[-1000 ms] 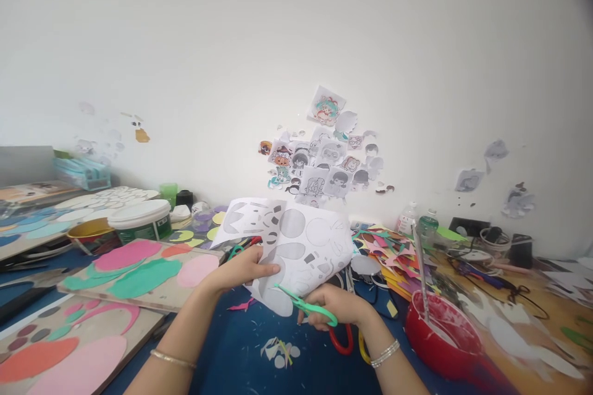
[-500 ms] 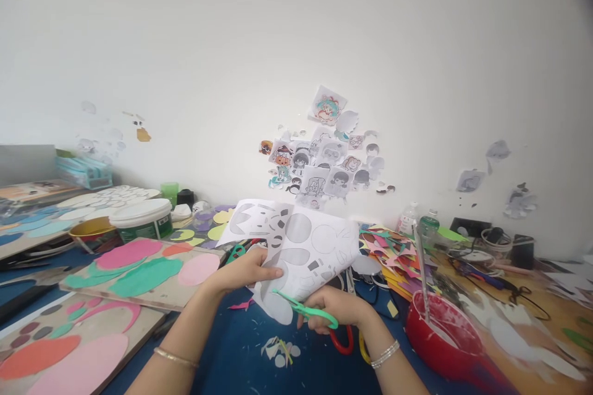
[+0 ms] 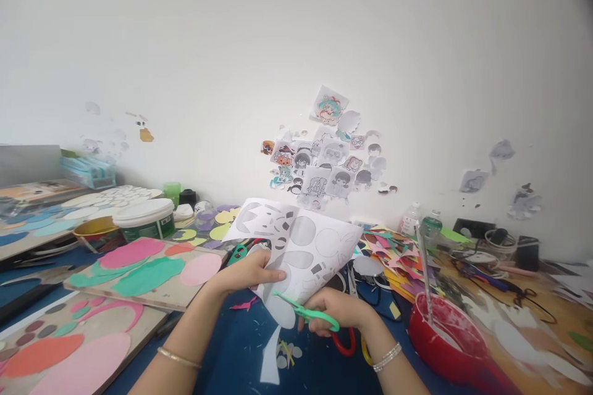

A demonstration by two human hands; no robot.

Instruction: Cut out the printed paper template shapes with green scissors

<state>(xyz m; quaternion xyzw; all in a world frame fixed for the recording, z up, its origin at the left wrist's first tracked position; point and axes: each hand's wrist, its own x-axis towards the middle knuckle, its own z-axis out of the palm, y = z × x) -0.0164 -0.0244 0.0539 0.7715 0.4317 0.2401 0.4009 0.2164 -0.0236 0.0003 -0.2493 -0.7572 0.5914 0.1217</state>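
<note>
My left hand (image 3: 256, 273) pinches a white paper sheet (image 3: 303, 257) printed with grey shapes, its thumb lying on top near the lower left edge. Green-handled scissors (image 3: 308, 310) are in my right hand (image 3: 334, 307), with their tips at the lower part of the sheet. A rounded paper flap (image 3: 280, 313) hangs beside the blades. Below it a narrow white paper strip (image 3: 270, 357) reaches down over the blue surface. Small paper scraps (image 3: 290, 355) lie next to the strip.
Boards with coloured paper cutouts (image 3: 148, 274) cover the left side. A green-and-white tub (image 3: 143, 220) stands behind them. On the right are a red pot (image 3: 445, 336) holding a stick, and a pile of coloured paper scraps (image 3: 398, 257). Red scissor handles (image 3: 343, 342) lie under my right hand.
A narrow white strip now hangs or lies below the sheet, where only scraps showed before. The view has shifted slightly; both hands keep nearly the same place.
</note>
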